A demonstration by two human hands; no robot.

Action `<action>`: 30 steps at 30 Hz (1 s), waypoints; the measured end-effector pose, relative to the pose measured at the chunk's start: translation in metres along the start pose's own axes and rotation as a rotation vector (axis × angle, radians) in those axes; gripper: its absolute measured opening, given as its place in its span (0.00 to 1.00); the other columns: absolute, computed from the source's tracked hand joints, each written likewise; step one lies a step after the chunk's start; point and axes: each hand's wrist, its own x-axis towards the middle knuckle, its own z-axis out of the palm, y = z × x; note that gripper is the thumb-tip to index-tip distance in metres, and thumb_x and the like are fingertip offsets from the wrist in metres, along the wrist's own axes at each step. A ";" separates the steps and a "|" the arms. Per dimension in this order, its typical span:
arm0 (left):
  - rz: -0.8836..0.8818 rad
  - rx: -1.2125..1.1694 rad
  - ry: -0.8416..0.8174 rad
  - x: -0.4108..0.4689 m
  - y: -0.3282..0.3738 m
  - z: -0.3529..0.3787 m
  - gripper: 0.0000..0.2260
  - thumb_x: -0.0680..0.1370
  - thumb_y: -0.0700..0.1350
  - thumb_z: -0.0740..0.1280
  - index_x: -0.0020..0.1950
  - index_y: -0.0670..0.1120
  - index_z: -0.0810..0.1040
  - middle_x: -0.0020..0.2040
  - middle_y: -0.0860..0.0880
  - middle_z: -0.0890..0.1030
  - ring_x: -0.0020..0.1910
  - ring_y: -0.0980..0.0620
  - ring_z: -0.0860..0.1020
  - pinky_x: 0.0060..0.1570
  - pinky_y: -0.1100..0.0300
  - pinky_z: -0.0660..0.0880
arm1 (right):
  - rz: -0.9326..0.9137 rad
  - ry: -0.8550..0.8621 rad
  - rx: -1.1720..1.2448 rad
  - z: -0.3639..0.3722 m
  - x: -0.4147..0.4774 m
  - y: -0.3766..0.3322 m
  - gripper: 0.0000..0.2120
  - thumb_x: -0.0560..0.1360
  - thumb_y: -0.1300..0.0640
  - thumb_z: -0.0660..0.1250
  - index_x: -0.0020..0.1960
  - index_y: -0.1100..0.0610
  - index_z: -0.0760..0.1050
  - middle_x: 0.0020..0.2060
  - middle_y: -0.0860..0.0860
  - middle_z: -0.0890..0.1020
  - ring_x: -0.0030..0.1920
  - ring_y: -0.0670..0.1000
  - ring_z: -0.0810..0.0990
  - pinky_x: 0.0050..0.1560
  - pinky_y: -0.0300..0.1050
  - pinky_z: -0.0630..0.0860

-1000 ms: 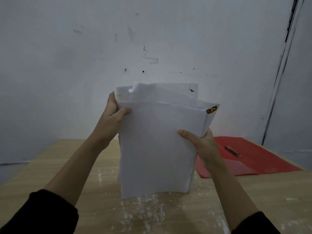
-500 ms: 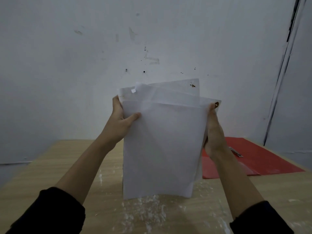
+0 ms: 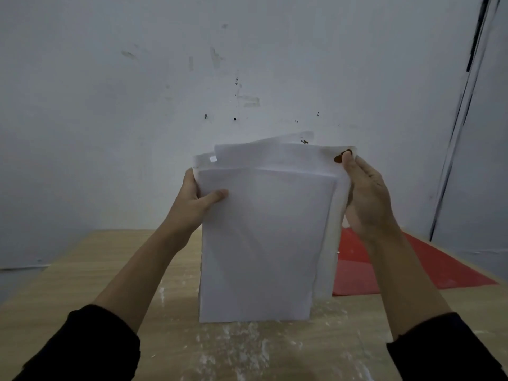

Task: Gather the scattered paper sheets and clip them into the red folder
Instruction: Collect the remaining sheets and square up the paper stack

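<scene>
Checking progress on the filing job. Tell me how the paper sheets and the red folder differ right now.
The paper sheets are white; the folder is red. The sheets are held upright between the left hand and right hand; the folder lies flat on the table. The sheets fill the centre; the folder, behind to the right, is partly hidden by them and the right arm. Both are thin and flat.

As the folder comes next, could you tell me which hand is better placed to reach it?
Probably the right hand: it rests flat against the paper stack, nearer the red folder, while the left hand holds the stack in its grip.
</scene>
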 end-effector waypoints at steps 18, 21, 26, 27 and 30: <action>0.092 -0.059 0.132 -0.002 0.010 0.002 0.15 0.72 0.39 0.72 0.58 0.45 0.77 0.51 0.48 0.84 0.47 0.50 0.83 0.40 0.61 0.80 | 0.363 -0.057 -0.161 -0.028 -0.036 0.082 0.36 0.55 0.53 0.83 0.59 0.59 0.77 0.51 0.55 0.85 0.50 0.57 0.84 0.44 0.47 0.82; 0.103 -0.081 0.145 -0.008 0.010 -0.001 0.21 0.70 0.42 0.75 0.61 0.45 0.75 0.54 0.48 0.83 0.49 0.51 0.83 0.42 0.60 0.80 | 0.310 0.035 -0.192 -0.022 -0.044 0.084 0.33 0.52 0.51 0.84 0.54 0.60 0.79 0.47 0.55 0.86 0.46 0.56 0.85 0.42 0.46 0.82; 0.137 -0.036 0.086 -0.021 0.007 -0.003 0.21 0.72 0.43 0.68 0.62 0.51 0.66 0.54 0.53 0.78 0.50 0.59 0.81 0.42 0.66 0.78 | 0.298 0.022 -0.146 -0.017 -0.051 0.084 0.30 0.54 0.54 0.83 0.53 0.60 0.80 0.47 0.55 0.86 0.46 0.57 0.85 0.40 0.45 0.82; 0.153 -0.029 0.063 -0.022 0.008 -0.004 0.21 0.73 0.42 0.66 0.63 0.52 0.63 0.54 0.53 0.77 0.49 0.60 0.80 0.42 0.66 0.77 | 0.318 -0.030 -0.113 -0.016 -0.051 0.082 0.28 0.55 0.55 0.83 0.53 0.59 0.81 0.48 0.56 0.85 0.48 0.58 0.85 0.42 0.46 0.82; 0.192 0.024 -0.020 -0.021 0.011 -0.007 0.24 0.78 0.34 0.61 0.66 0.54 0.57 0.56 0.54 0.74 0.51 0.62 0.79 0.44 0.67 0.77 | 0.406 -0.170 -0.075 -0.015 -0.052 0.078 0.24 0.58 0.53 0.82 0.53 0.55 0.83 0.51 0.56 0.85 0.51 0.57 0.84 0.45 0.46 0.81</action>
